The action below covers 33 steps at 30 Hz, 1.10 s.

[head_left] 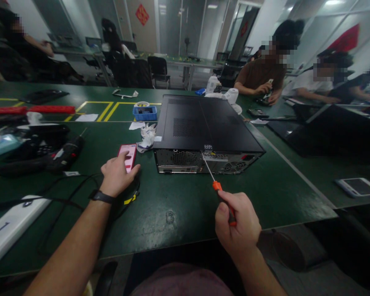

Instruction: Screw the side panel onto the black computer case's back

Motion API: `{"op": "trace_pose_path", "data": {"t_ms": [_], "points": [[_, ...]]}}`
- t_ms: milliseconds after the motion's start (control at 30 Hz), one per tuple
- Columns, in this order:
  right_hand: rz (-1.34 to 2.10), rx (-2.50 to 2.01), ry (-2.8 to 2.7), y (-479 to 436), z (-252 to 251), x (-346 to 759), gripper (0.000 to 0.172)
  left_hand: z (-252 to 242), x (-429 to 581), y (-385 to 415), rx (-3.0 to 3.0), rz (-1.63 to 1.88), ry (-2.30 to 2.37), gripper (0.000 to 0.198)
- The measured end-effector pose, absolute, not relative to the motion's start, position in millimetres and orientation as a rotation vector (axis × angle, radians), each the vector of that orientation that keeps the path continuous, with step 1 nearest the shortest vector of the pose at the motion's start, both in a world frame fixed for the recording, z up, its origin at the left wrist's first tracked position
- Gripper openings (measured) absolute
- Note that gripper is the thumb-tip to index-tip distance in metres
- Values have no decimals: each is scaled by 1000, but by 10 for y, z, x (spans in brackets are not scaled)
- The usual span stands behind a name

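Note:
A black desktop computer case lies flat on the green table, its rear panel with vents and ports facing me. My right hand is closed around the orange-and-black handle of a screwdriver. The shaft slants up to the left, its tip at the top edge of the rear panel. Whether the tip sits in a screw is too small to tell. To the left, my left hand rests over a red-edged smartphone lying on the table. Its fingers are apart, one of them on the lit screen.
White gloves and a blue bin stand left of the case. A power drill, cables and a white power strip lie further left. On the right are a black panel and a tablet-like device. Several people sit beyond.

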State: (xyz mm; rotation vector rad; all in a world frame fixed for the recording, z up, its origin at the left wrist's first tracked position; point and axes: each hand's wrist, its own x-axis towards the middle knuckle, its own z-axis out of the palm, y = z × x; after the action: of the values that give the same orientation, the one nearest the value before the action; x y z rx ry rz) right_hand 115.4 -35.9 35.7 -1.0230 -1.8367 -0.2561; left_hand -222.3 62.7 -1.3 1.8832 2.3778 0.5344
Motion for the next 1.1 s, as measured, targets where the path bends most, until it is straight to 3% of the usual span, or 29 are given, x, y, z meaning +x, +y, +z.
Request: {"op": "trace_pose_path", "data": {"t_ms": [300,500,700,833,967,1100], "points": [[-280,-1070,-1801,-391,344,1147,26,356,-1597,516,2110,1486,2009,53],[-340,-1116,-1740,-418,347,1132,25,550,-1050,577,2413,1771,1538,46],[-420,-1186,-1723,-425,417,1092,18,574,-702,565,2384,1778,1247,35],[-466,-1228,-1676,-417,437,1049,15,534,-585,451,2072,1728,1178,10],[-467,-1225,-1659,-414,419,1005,16,480,-518,347,1696,1323,1060,40],[-422,-1211,-1692,-429,405,972,19,398,-469,295,1375,893,740,54]]}}
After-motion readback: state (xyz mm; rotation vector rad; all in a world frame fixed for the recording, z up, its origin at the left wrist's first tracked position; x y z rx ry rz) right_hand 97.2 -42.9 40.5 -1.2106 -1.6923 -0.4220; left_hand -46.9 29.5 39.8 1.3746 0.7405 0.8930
